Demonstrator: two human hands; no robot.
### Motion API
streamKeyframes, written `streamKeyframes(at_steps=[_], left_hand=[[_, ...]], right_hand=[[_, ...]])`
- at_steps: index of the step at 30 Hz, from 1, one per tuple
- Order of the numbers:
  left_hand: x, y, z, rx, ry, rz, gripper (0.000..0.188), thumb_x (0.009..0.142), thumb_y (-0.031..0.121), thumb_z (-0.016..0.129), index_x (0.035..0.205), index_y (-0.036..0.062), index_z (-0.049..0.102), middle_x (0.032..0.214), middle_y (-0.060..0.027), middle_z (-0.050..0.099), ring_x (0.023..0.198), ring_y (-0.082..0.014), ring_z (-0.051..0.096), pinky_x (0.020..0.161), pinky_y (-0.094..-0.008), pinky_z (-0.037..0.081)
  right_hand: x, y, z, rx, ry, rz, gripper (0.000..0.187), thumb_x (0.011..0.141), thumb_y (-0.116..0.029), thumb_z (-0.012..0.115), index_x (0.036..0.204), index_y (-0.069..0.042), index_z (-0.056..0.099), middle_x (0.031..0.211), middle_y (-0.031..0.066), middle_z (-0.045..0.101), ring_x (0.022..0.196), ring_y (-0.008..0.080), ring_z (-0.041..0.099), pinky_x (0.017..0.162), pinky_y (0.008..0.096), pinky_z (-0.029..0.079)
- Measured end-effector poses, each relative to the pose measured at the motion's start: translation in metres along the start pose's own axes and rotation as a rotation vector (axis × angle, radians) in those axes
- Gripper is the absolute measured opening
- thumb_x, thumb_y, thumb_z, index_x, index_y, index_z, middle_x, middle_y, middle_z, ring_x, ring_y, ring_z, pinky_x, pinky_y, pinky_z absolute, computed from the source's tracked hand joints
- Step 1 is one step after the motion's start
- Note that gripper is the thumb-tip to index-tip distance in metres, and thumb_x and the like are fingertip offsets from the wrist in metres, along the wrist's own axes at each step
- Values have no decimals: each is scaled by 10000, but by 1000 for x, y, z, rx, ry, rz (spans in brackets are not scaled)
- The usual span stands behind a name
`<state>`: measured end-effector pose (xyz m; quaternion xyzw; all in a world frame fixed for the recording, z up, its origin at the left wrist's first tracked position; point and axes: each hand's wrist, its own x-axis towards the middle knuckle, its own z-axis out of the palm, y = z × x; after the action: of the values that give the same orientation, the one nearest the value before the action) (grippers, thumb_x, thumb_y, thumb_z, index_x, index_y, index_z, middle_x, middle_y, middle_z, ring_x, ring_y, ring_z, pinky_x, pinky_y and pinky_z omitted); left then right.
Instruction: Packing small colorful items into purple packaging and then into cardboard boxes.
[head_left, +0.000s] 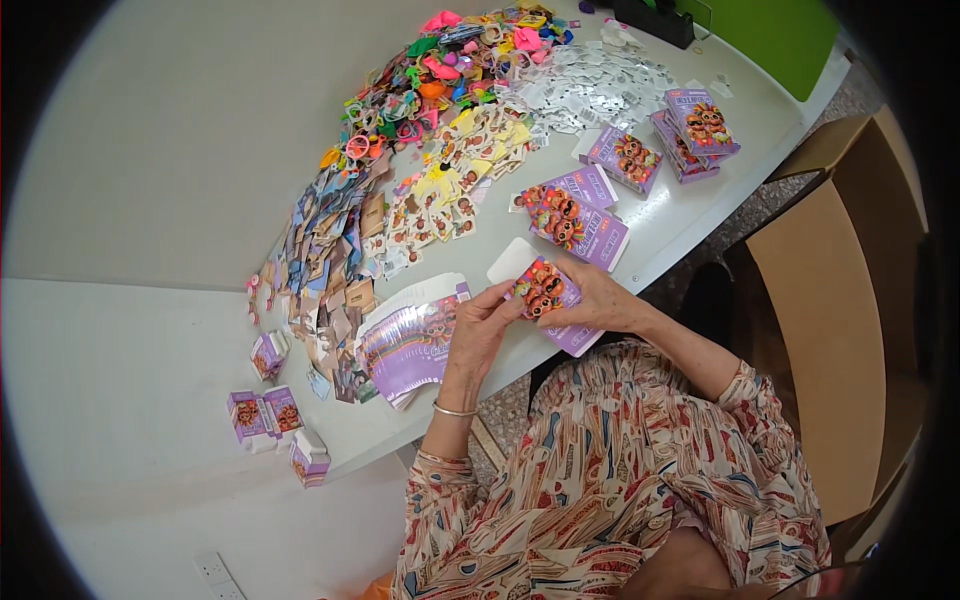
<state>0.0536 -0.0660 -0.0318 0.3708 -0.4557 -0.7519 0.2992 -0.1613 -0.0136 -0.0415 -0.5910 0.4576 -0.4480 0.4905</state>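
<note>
Both my hands hold a small purple carton (545,287) with a cartoon picture on its front, above the table's near edge. Its white end flap (513,258) stands out toward the far side. My left hand (482,328) pinches the left side with thumb and fingers. From the right, my right hand (603,298) grips the carton, its fingers wrapped round it. Just below that hand a purple panel (577,339) shows; I cannot tell whether it belongs to the same carton. Beside my left hand lies a fanned stack of flat purple cartons (405,350).
Purple cartons (580,215) lie right of my hands, with a carton stack (695,130) beyond. Piles of colourful trinkets (440,70), silvery packets (595,90), stickers (430,210) and folded cards (325,240) cover the table's far side. A cardboard box (820,340) stands at right.
</note>
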Motion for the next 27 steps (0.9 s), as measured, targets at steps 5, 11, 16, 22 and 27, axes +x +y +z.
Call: streamKeyframes(at_steps=[5,11,16,22,27], left_hand=[[-5,47,19,381,-192,23,691,816,12,706,1422,36,376,1241,-98,584,971,-127,616,806,-245,518],[-10,40,19,486,-303,-2,743,829,34,705,1460,43,312,1345,-99,490,998,-97,571,818,-233,496],[-9,16,13,675,-267,57,616,906,156,638,1443,64,350,1355,-172,493,1090,-198,584,855,-324,503],[-15,20,49,921,43,507,482,966,130,531,1406,-1,385,1295,-196,530,1121,-188,554,896,-277,474],[-16,12,36,651,132,207,355,957,156,549,1261,-26,551,1124,-139,641,1006,-170,616,854,-276,496]], right_hand=[[-6,-17,-10,97,-163,95,570,702,-311,812,1090,20,558,948,116,637,880,188,605,801,311,473],[-7,-9,-14,95,-260,94,572,696,-246,834,1128,4,557,984,79,651,904,129,587,824,290,474],[-8,-2,-9,135,-239,90,550,698,-331,813,1042,17,561,916,108,633,839,171,602,762,303,477],[-3,-3,-10,182,-165,175,522,717,-348,797,1022,10,569,910,102,636,838,151,593,755,301,474],[-5,-4,-10,78,-187,175,534,709,-346,792,1033,16,570,898,102,639,818,146,595,742,303,480]])
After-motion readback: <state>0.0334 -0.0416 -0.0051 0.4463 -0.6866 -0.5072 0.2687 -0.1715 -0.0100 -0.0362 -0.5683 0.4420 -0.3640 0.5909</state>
